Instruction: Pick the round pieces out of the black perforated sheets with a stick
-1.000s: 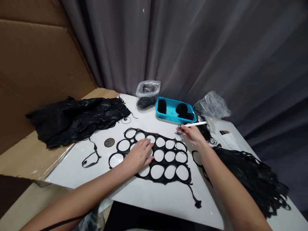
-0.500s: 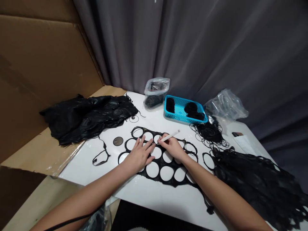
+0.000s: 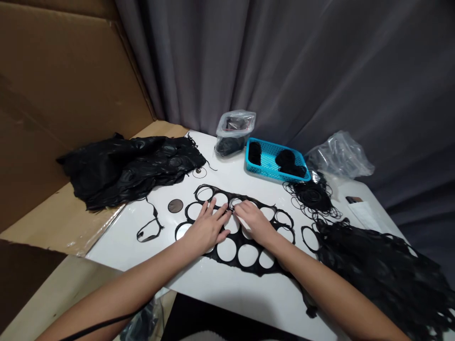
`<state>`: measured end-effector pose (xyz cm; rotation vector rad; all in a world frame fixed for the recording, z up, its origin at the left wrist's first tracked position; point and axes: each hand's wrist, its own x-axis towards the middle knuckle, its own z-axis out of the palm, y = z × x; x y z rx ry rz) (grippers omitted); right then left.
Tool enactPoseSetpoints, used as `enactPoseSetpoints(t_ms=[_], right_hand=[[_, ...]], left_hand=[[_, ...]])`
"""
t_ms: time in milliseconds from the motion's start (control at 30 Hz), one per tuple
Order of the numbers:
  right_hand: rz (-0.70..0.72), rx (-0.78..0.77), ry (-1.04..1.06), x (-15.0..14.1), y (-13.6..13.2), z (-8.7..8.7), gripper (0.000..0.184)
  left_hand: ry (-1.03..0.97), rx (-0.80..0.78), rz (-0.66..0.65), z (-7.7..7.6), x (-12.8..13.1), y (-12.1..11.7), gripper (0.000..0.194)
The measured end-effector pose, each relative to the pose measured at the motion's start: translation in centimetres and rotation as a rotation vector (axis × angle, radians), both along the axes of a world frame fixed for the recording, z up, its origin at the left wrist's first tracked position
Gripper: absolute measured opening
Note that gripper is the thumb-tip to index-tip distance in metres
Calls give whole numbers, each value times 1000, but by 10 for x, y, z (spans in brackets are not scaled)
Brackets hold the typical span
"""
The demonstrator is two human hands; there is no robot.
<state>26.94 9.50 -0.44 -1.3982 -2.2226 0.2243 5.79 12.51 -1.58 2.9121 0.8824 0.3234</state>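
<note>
Left hand spreads flat on the holed sheet, which lies mid-table — likely pinning it steady — while right hand bunches fingers at a hole's rim, pinched item can't be told, basket behind, probably for reach.

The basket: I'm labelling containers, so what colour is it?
The basket is turquoise blue, clearest in the head view.

I logged remotely: dim curtain, brighter white tabletop, glinting plastic bag, wide-angle stretch at edges
</note>
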Motion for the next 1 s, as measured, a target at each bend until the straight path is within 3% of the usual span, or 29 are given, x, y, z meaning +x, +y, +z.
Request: enactPoseSetpoints(t_ms=[67,167,267,400,533,667,767,867,1000], right_hand=[[-139,54,-36,23,12,3,17],[-583,112,72,73,31,15,14],[-839,23,430,109,43,27,14],[-733,-295,915,95,52,31,16],[-545,-494,1070,40,62,26,20],[-282,-670,1257,-11,59,17,28],[-174,-631,1034,-34,47,9,30],[-183,-479,731,-45,36,4,29],[-201,-380,588,-48,30,5,27]], left_hand=[[2,2,-2,0,-1,0,50],[-7,-1,-4,0,-1,0,50],[-25,-15,0,1,-1,0,49],[-92,-12,-23,7,-5,3,53],[-166,36,43,17,-17,6,47],[-100,35,83,16,-30,7,40],[-80,24,79,10,-35,6,46],[-92,0,87,7,-36,5,48],[-113,-33,107,6,-35,4,48]])
